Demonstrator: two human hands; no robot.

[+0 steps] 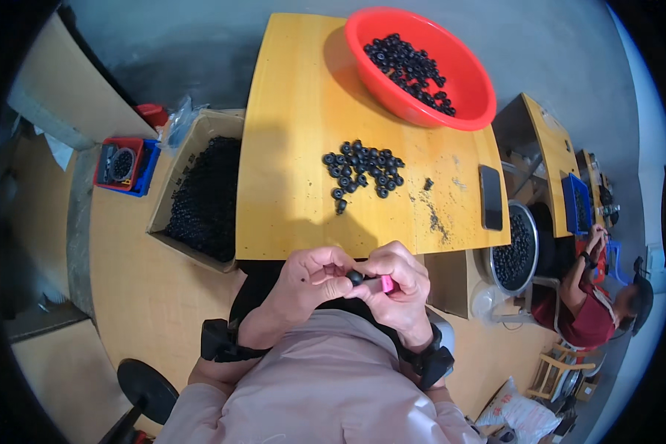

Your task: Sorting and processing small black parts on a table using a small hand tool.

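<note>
Smooth, round black piece sits pinched in left hand.

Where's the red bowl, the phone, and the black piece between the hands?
Red bowl (469,80), head view: bare inner wall.
Phone (490,197), head view: dark upper face.
Black piece (355,277), head view: its rounded side.

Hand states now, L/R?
Left hand: closed, holding a small, round black part.
Right hand: closed, holding a small bright-pink object, its kind unclear.
</note>
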